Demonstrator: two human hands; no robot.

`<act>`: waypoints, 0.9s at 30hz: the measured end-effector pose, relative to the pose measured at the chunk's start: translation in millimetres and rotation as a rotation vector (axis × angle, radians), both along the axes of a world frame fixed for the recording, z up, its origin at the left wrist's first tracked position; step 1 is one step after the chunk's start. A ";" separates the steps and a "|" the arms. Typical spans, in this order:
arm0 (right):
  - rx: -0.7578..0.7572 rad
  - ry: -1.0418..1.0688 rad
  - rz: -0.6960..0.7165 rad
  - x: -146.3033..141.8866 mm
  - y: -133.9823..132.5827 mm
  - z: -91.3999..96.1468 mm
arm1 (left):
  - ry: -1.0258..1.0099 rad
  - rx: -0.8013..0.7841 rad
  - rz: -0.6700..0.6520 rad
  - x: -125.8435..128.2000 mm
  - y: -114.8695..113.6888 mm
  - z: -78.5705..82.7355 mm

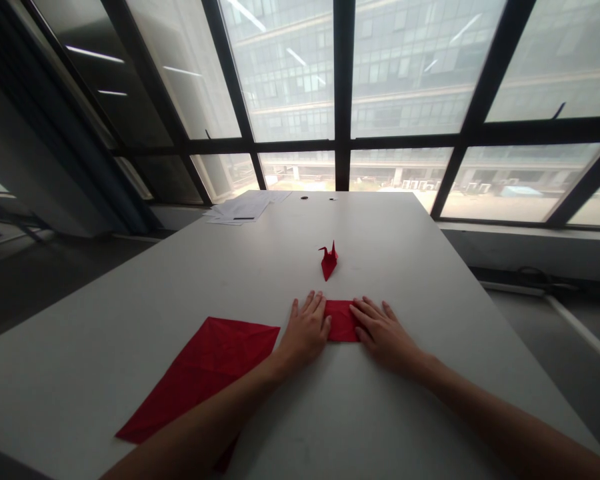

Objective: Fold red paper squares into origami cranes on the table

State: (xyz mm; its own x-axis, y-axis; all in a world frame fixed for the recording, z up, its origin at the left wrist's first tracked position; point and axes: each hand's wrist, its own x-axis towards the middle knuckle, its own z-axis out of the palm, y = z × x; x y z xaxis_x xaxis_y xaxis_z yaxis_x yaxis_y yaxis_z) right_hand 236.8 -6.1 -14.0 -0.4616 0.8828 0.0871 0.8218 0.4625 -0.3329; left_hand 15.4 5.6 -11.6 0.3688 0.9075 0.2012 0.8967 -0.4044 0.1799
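Note:
My left hand (306,331) and my right hand (383,333) lie flat on a small folded red paper (341,320) near the middle of the white table (405,253). Fingers of both hands are stretched out and press on the paper's left and right sides. Just beyond it stands a finished red paper crane (329,259). A large creased red paper sheet (205,373) lies unfolded to the left, partly under my left forearm.
A stack of white papers (243,209) lies at the table's far left corner. Two small dark round spots (318,198) sit near the far edge. Large windows with black frames rise behind the table; floor drops away on both sides.

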 end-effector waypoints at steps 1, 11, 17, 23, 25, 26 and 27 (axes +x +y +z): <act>0.003 0.005 -0.004 -0.3 -0.3 0.2 | -0.019 0.027 -0.029 0.8 -0.6 2.4; 0.010 0.041 0.120 -1.7 -1.0 3.9 | -0.008 -0.073 -0.338 6.7 -10.3 3.1; 0.044 0.008 0.095 -2.3 -1.2 -0.1 | 0.046 -0.111 -0.291 4.2 -9.5 3.7; 0.060 -0.013 -0.007 -2.3 -0.9 -3.8 | 0.119 -0.141 -0.154 -0.9 -8.6 5.2; 0.054 -0.013 -0.020 -1.7 -0.7 -4.2 | 0.132 -0.133 -0.117 -2.5 -8.2 3.1; 0.051 -0.011 -0.020 -1.5 -0.5 -4.3 | 0.137 -0.129 -0.100 -3.2 -7.9 1.9; 0.049 -0.009 -0.019 -1.2 -0.4 -4.4 | 0.140 -0.126 -0.082 -3.8 -7.6 0.5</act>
State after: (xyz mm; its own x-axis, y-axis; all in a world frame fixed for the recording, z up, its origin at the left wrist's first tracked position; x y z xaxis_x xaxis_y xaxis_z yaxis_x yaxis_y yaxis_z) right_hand 235.6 -6.5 -18.4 -0.4460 0.8861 0.1261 0.8333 0.4625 -0.3029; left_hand 11.6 -2.0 -11.1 0.4591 0.8879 0.0296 0.8814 -0.4594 0.1095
